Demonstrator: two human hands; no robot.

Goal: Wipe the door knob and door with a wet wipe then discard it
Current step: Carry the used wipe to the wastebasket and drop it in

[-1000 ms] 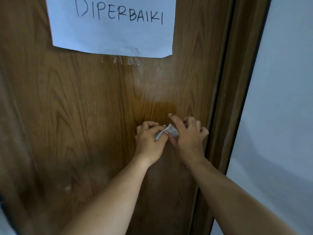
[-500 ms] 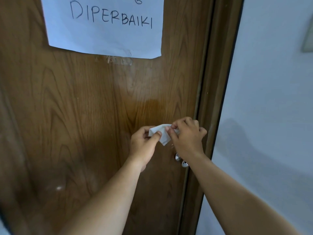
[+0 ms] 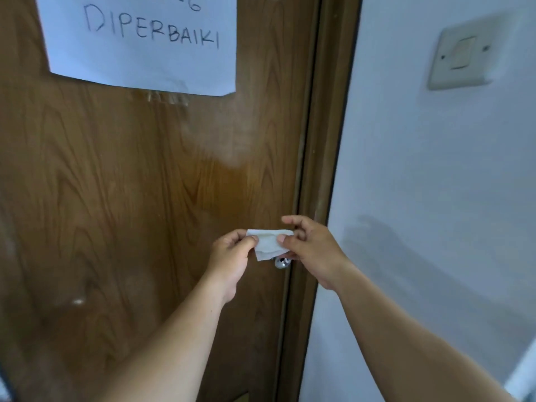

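A brown wooden door (image 3: 121, 184) fills the left of the view. Its small silver door knob (image 3: 282, 262) shows near the door's right edge, partly hidden behind the wipe and my right hand. A white wet wipe (image 3: 268, 243), folded small with a faint yellowish stain, is held spread between both hands just in front of the knob. My left hand (image 3: 232, 256) pinches its left edge. My right hand (image 3: 310, 248) pinches its right edge with thumb and fingers.
A white paper sign (image 3: 139, 42) with handwritten letters is taped high on the door. The dark door frame (image 3: 324, 169) runs down the middle. To the right is a pale wall (image 3: 435, 198) with a light switch (image 3: 461, 53).
The wipe was bunched between my hands against the door; now it is pulled flatter between them. The view has shifted right, showing the knob and the wall switch.
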